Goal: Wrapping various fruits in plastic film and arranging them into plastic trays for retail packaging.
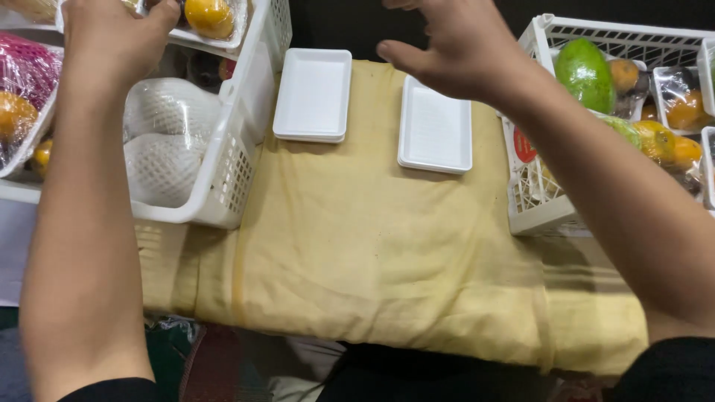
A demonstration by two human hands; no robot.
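Fingers of the right hand (462, 48) spread loosely in the air above a white foam tray (436, 134), holding nothing, while the left hand (112, 37) curls over a wrapped tray of oranges (210, 18) atop the left white basket (238, 171). Both empty trays, the second one (313, 95) lying apart to the left, rest flat with long axes running away from the person. Yellow cloth (372, 260) lies bare and open between the left basket and the right fruit basket (532, 205).

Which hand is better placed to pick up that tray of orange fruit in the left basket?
Left. The left hand is already at the wrapped tray of orange fruit in the left basket, probably touching its edge. The right hand hovers open above the empty white tray.
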